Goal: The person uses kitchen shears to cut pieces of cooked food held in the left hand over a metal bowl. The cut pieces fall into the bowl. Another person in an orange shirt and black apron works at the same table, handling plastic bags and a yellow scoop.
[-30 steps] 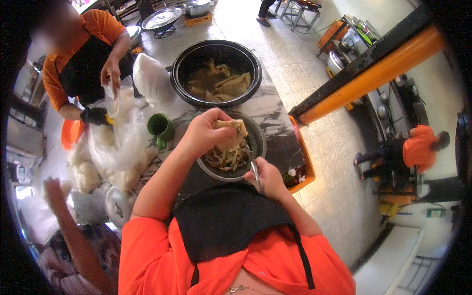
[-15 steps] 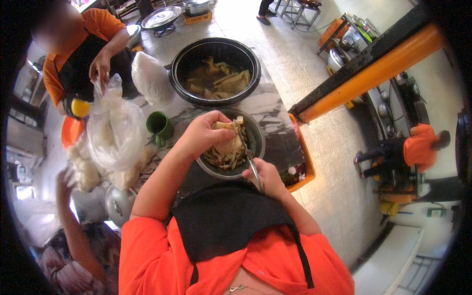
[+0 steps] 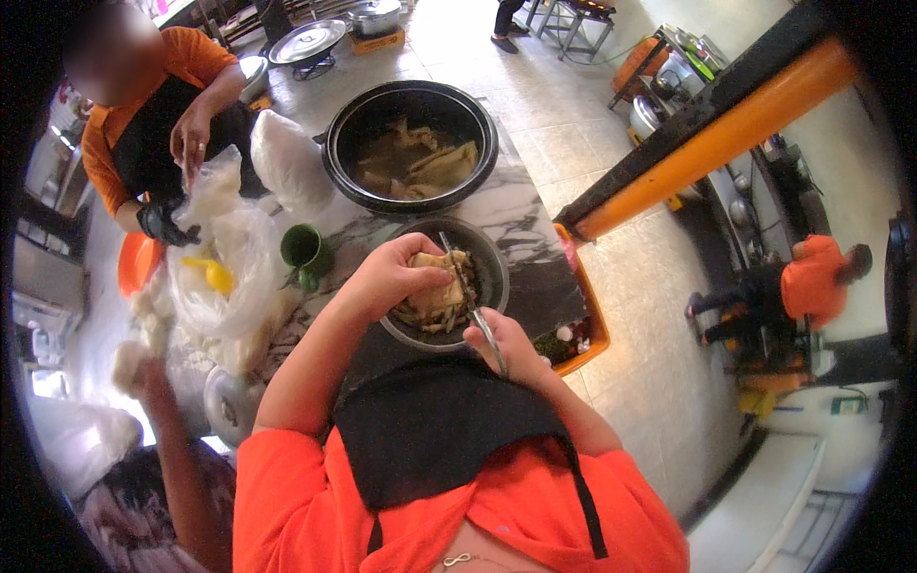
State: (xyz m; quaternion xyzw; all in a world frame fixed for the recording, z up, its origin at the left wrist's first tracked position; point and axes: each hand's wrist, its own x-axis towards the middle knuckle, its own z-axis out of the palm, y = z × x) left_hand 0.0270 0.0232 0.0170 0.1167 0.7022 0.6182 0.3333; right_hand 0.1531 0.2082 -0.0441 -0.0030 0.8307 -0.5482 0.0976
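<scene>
My left hand (image 3: 411, 272) is closed on a pale, yellowish slab of cooked meat (image 3: 445, 289), held over a grey metal bowl (image 3: 501, 277). Its exact cut is unclear. In my right hand (image 3: 508, 346) are metal scissors (image 3: 485, 326), their blades lying along the slab's right side. Thin cut strips (image 3: 418, 318) lie in the bowl beneath. Just beyond stands a large black pot (image 3: 334, 153) with bigger pale pieces (image 3: 444, 164) in cloudy liquid.
A green mug (image 3: 304, 246) and clear plastic bags (image 3: 250, 286) stand left on the marble-patterned table (image 3: 535, 224). A co-worker in orange (image 3: 196, 57) handles a bag with a yellow object (image 3: 218, 277). Another person's arm (image 3: 172, 449) reaches in lower left. An orange crate (image 3: 602, 334) borders the right.
The scissors have shifted upward, their blades reaching farther along the slab. Across the table, the co-worker's yellow object has moved from beside the bag to its opening.
</scene>
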